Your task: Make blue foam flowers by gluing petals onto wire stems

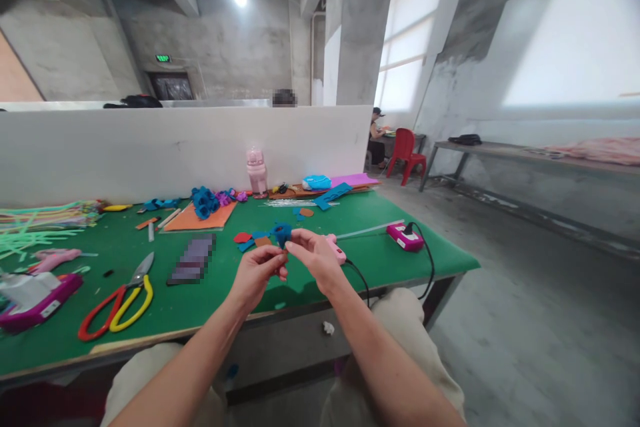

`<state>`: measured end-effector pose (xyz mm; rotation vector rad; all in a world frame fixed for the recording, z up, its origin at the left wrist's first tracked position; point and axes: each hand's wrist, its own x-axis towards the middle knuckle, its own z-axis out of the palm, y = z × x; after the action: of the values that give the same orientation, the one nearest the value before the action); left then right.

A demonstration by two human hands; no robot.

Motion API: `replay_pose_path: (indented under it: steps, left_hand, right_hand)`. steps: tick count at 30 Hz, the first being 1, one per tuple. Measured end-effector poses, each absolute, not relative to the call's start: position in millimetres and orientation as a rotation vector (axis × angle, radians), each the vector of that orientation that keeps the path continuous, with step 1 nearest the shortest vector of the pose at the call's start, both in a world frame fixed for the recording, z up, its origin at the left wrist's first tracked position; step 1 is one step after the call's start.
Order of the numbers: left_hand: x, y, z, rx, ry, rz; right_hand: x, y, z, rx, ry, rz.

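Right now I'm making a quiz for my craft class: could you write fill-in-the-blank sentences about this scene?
1. Both hands, left hand and right hand, pinch a small ____ foam flower.
2. The scissors with red and yellow handles lie on the ____ table.
3. The chair in the background is ____.
4. The bottle by the white partition is ____.

Missing words: blue; green; red; pink

Landmark: scissors (pixel 120 300), lying on the table (pixel 210 307) near its front edge. Left of scissors: a glue gun (pixel 33 293). Just right of them, a flat dark object (pixel 193 258). Further right, both hands, left hand (pixel 257 273) and right hand (pixel 317 259), meet on a small foam flower (pixel 283 233). Behind scissors: foam sheet (pixel 200 217), then a bottle (pixel 257 173) against the partition (pixel 150 147). Far right: power strip (pixel 406 237).
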<state>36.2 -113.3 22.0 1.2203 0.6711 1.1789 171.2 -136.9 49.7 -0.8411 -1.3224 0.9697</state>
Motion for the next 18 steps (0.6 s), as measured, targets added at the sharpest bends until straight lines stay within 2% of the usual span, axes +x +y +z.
replay_pose_path:
  steps: [18]
  left_hand:
    - [39,-115,20,1.227,0.649,1.178]
  right_hand:
    - [171,-129,35,-0.885,-1.43,0.871]
